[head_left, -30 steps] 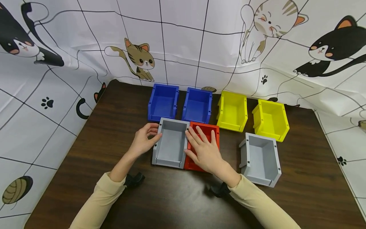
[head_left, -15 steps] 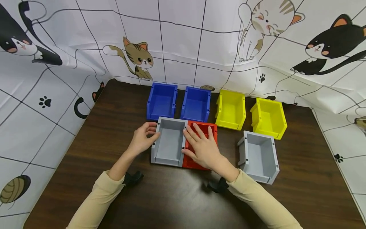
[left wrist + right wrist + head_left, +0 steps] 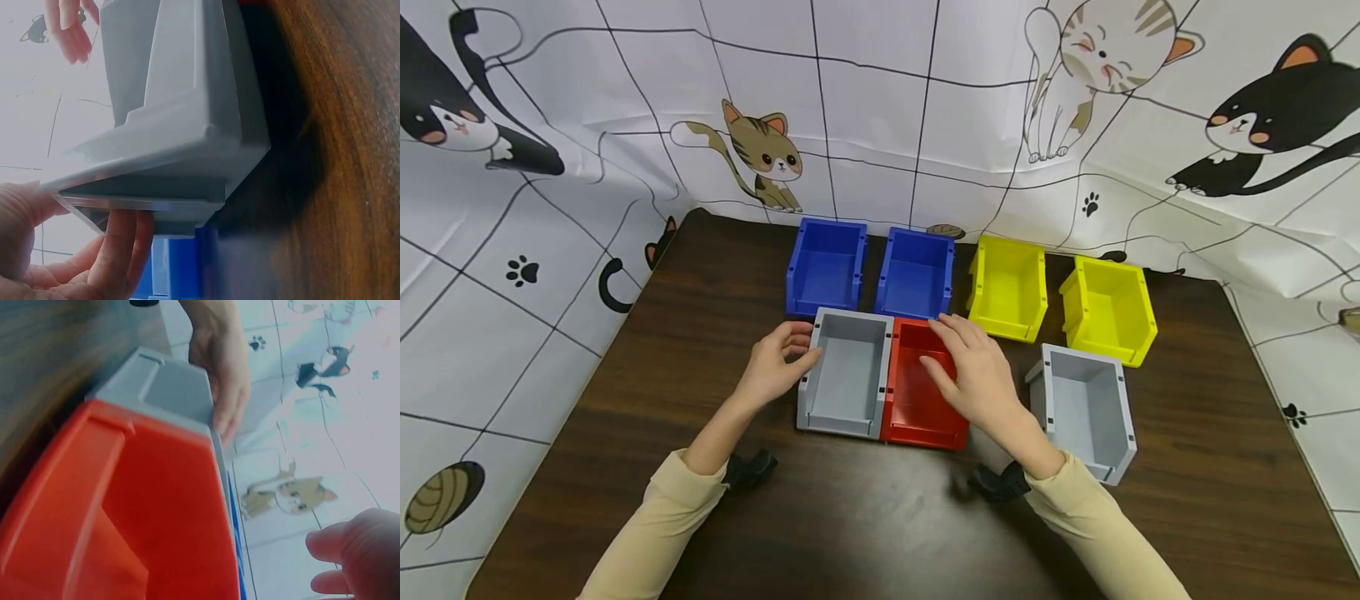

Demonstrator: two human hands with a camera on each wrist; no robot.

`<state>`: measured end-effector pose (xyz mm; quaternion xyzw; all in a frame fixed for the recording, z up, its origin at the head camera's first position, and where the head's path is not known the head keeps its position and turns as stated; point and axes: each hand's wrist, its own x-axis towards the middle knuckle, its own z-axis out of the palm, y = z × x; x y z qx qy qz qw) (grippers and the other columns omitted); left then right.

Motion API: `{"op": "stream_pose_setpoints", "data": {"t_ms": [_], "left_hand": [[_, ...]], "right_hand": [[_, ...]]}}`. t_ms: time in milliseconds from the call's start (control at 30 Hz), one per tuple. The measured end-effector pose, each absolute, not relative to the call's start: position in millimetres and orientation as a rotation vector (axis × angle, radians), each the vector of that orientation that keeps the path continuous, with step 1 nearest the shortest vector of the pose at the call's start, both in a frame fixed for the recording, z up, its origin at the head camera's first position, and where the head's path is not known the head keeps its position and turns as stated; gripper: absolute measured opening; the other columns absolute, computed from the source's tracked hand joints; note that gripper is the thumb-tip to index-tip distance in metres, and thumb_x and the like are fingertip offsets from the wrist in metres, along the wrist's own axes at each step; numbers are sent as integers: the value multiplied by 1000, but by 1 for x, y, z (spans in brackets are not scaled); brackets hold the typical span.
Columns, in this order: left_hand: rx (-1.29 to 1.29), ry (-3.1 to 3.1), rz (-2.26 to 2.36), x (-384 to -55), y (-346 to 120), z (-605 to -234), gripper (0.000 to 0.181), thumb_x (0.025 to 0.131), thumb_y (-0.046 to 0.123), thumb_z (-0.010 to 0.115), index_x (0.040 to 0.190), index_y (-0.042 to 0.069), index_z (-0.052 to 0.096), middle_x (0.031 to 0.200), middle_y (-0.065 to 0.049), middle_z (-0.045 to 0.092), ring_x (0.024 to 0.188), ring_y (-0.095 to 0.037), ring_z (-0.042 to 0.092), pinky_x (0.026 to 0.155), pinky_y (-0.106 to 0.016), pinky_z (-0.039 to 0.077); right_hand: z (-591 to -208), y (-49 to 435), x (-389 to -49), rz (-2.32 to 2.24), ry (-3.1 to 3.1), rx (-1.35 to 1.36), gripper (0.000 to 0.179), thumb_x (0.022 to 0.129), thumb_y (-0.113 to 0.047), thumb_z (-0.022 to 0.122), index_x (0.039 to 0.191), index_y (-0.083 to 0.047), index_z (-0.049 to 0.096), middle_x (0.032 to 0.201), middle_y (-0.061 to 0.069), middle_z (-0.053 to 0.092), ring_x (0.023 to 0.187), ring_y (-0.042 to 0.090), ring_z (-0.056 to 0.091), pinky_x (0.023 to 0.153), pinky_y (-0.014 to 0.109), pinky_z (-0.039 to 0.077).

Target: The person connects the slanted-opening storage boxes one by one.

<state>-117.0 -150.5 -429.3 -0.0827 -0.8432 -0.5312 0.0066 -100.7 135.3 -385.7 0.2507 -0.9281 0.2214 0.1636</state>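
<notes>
Lining up bins side by side seems the step in hand: mid-frame, the left hand pinches the left rim of a gray bin that touches a red bin, whose right edge the right hand spans loosely, contact unclear. Next likely calls for gripping that edge and squaring the pair. Both look empty, like the blue bins at upper center.
</notes>
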Motion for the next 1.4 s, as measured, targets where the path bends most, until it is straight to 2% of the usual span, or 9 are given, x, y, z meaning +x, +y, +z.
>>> {"op": "stream_pose_setpoints", "data": {"t_ms": [200, 567, 933, 1200, 1400], "left_hand": [[-248, -2650, -1662, -116, -151, -429, 36, 85, 3, 66, 115, -11, 53, 101, -27, 63, 92, -37, 62, 85, -44, 49], [-241, -2650, -1668, -115, -151, -429, 36, 85, 3, 66, 115, -11, 53, 101, -27, 63, 91, -36, 62, 86, -44, 49], [-232, -2655, -1689, -115, -151, -429, 37, 85, 4, 66, 117, -10, 53, 103, -28, 63, 93, -37, 62, 85, -44, 50], [-227, -2673, -1671, -115, -151, -430, 38, 85, 4, 66, 118, -9, 53, 103, -27, 63, 94, -36, 62, 84, -44, 50], [-234, -2666, -1690, -116, -150, -428, 37, 85, 4, 66, 118, -9, 53, 104, -27, 63, 94, -36, 62, 85, -44, 50]], "right_hand": [[-384, 156, -102, 658, -2558, 640, 44, 81, -15, 72, 120, 2, 60, 119, 19, 60, 109, 34, 55, 92, 48, 44], [-374, 201, -94, 654, -2604, 415, 47, 80, -12, 73, 122, 3, 57, 121, 22, 57, 111, 37, 50, 85, 52, 46], [-371, 254, -85, 747, -2552, 226, 44, 79, -2, 71, 119, 6, 57, 118, 26, 58, 110, 43, 51, 87, 59, 40], [-374, 286, -75, 737, -2580, 61, 44, 79, -1, 70, 119, 10, 56, 115, 31, 57, 108, 49, 49, 87, 62, 37], [-383, 306, -64, 725, -2633, -72, 43, 82, -2, 67, 121, 10, 55, 115, 32, 55, 104, 48, 50, 84, 60, 39]]}}
